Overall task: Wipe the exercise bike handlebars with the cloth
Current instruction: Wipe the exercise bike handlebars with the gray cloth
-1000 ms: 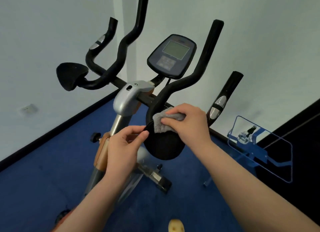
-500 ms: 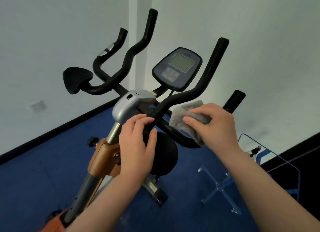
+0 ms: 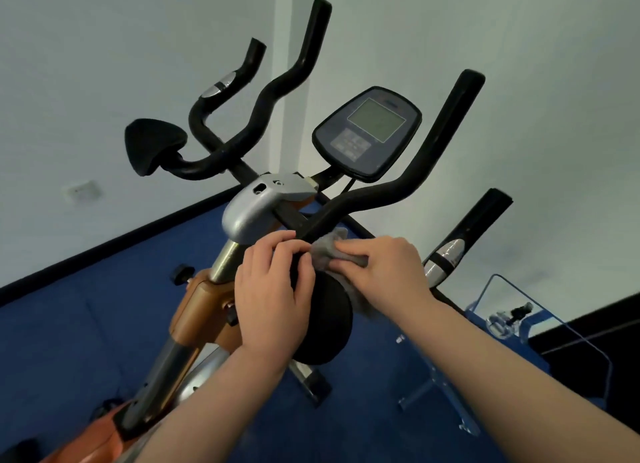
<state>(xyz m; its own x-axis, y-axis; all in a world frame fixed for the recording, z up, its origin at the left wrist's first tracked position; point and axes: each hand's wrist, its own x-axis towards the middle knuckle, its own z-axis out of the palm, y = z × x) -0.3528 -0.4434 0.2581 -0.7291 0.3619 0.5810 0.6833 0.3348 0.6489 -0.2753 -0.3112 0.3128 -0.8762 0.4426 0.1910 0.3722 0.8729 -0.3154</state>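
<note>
Right now the right hand (image 3: 384,268) is pinching a grey cloth (image 3: 327,251) between thumb and curled fingers, pressing it against the lower end of the black handlebars (image 3: 381,194) where the right-side bar is meeting the crossbar. Just beside that grip, touching the cloth's edge, the left hand (image 3: 273,293) is wrapping its fingers over the same stretch of bar, closed on it. Directly under both hands a round black pad (image 3: 329,324) is sitting. Up and away from the grip, the bar is bending and rising past the console (image 3: 367,133). A silver stem cap (image 3: 256,206) is lying just beyond the left knuckles, above the orange frame (image 3: 201,307). Blue floor (image 3: 69,341) is spreading below.
</note>
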